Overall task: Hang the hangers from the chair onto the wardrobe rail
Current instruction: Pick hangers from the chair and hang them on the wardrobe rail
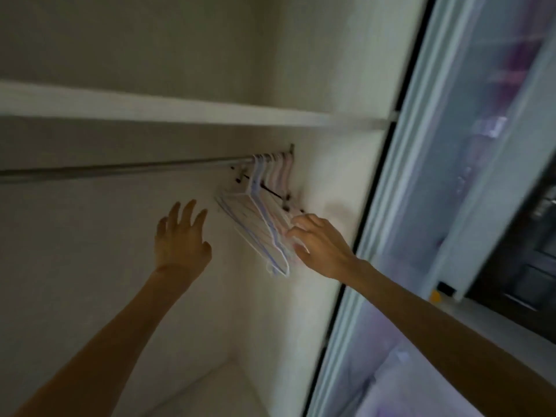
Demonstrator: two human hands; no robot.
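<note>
Pastel hangers [255, 218] seemingly against right hand [319, 242]

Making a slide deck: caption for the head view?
Right hand touching hangers bunched at the wardrobe rail's end; left hand open nearby.

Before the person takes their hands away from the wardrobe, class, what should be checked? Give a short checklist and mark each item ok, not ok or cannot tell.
1. Hooks of the hangers sit over the rail: ok, they hang bunched at its right end.
2. Every hook fully seated: cannot tell, the picture is blurred.
3. Right hand touches the bunch at its lower edge: ok.
4. Left hand free, fingers spread, holding nothing: ok.
5. Hangers hang straight: not ok, the bunch is tilted.
6. No hangers left on the chair: cannot tell, chair out of view.
</note>
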